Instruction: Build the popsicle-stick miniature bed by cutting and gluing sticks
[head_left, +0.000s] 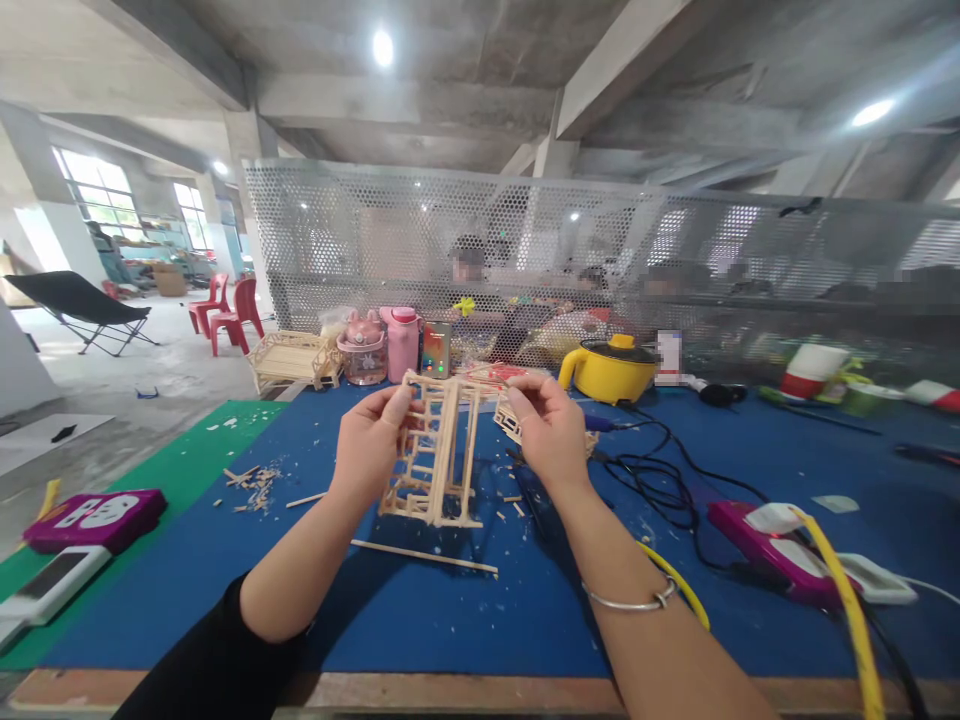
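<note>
A small model frame built of thin wooden sticks (444, 455) is held up above the blue table mat. My left hand (375, 435) is closed on its left side, thumb toward me. At the frame's upper right, my right hand (551, 430) pinches the end of a thin wooden stick (486, 382) that reaches toward the frame's top; whether the two touch is unclear. Behind my right hand, another wooden stick piece (508, 418) is partly hidden. One loose stick (424, 556) lies on the mat below the frame.
Stick offcuts (255, 485) are scattered at left. A wooden stick model (292, 360), a pink bottle (403, 343), a phone (436, 348) and a yellow electric pot (611, 370) stand along the back by a perforated metal screen (360, 250). Purple power strips (776, 550) and cables lie at right.
</note>
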